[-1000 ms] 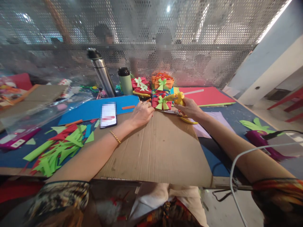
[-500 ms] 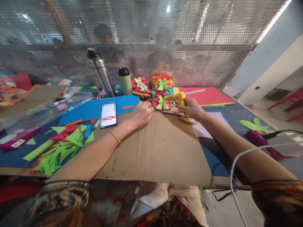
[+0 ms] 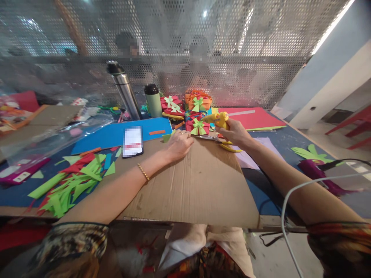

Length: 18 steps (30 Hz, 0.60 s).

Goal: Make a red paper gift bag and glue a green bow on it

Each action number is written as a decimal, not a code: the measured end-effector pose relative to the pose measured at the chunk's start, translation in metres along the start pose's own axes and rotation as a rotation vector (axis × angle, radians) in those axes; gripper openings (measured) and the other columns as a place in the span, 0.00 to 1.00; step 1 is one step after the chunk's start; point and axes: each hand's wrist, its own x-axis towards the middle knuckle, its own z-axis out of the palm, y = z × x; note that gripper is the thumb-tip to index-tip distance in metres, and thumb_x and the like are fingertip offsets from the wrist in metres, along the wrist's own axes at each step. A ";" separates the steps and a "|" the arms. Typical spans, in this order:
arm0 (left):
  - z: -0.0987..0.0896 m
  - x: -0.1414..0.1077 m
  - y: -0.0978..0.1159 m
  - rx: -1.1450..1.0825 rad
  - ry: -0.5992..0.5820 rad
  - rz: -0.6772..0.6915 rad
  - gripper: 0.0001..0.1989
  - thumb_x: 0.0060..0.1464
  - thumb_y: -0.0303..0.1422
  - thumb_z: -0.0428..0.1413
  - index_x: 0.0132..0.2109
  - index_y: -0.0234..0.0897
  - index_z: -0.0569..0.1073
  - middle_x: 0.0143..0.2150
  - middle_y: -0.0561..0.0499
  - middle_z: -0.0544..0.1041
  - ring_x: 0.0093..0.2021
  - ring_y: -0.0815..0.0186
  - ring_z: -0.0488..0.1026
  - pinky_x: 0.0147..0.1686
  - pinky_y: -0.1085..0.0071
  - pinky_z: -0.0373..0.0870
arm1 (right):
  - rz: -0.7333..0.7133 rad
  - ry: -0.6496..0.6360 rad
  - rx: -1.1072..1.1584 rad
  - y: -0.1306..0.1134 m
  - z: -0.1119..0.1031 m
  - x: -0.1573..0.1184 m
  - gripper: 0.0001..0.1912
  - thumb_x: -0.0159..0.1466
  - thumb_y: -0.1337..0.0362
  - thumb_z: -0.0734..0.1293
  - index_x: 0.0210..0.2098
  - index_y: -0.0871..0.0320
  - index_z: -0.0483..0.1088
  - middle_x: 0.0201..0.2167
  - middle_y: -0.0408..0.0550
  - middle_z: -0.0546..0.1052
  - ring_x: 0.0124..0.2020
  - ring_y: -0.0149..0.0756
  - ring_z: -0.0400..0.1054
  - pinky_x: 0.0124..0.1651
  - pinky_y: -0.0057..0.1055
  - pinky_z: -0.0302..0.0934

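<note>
My right hand [image 3: 236, 132] grips a yellow hot glue gun [image 3: 222, 119], and a clear glue stick [image 3: 242, 112] sticks out of its back. The nozzle points left, over a red paper box with a light green bow [image 3: 198, 126]. My left hand [image 3: 181, 144] is closed, its fingers curled down at the far edge of the cardboard sheet [image 3: 188, 185]. What those fingers hold, if anything, is hidden. A small green paper piece [image 3: 167, 137] shows beside them. Scissors with yellow handles [image 3: 230, 147] lie below my right hand.
Left of the cardboard are a phone [image 3: 132, 142], a blue sheet [image 3: 116, 133] and green paper scraps [image 3: 84, 179]. A steel flask [image 3: 124, 88] and green bottle [image 3: 153, 101] stand behind. Red sheets [image 3: 252, 119] lie right; a white cable [image 3: 301, 187] crosses my right forearm.
My left hand has moved slightly right and nearer to me, and the green paper piece now shows beside it. The glue gun has barely moved.
</note>
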 end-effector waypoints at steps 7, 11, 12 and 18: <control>-0.014 -0.003 0.056 -0.083 -0.056 0.296 0.11 0.62 0.20 0.51 0.35 0.33 0.76 0.29 0.45 0.78 0.32 0.60 0.74 0.38 0.62 0.65 | 0.083 0.086 0.433 -0.018 -0.032 -0.015 0.17 0.58 0.52 0.77 0.34 0.55 0.70 0.18 0.37 0.67 0.19 0.29 0.60 0.21 0.29 0.53; -0.026 -0.013 0.086 -0.190 -0.009 0.431 0.09 0.63 0.21 0.51 0.37 0.34 0.74 0.28 0.47 0.77 0.31 0.61 0.73 0.35 0.62 0.65 | 0.103 0.122 0.578 -0.028 -0.058 -0.031 0.17 0.57 0.53 0.78 0.36 0.55 0.72 0.19 0.37 0.66 0.20 0.28 0.59 0.22 0.29 0.55; -0.027 -0.015 0.091 -0.208 0.008 0.456 0.09 0.63 0.21 0.51 0.37 0.35 0.73 0.27 0.48 0.76 0.30 0.61 0.73 0.34 0.62 0.65 | 0.110 0.116 0.593 -0.029 -0.063 -0.037 0.17 0.57 0.53 0.78 0.36 0.55 0.72 0.19 0.37 0.65 0.20 0.27 0.58 0.22 0.29 0.55; -0.022 -0.021 0.103 -0.278 0.140 0.486 0.15 0.73 0.33 0.50 0.34 0.37 0.72 0.24 0.50 0.75 0.27 0.63 0.73 0.33 0.63 0.62 | 0.168 0.108 0.632 -0.017 -0.065 -0.064 0.19 0.54 0.53 0.80 0.33 0.55 0.71 0.19 0.37 0.65 0.20 0.29 0.57 0.24 0.31 0.55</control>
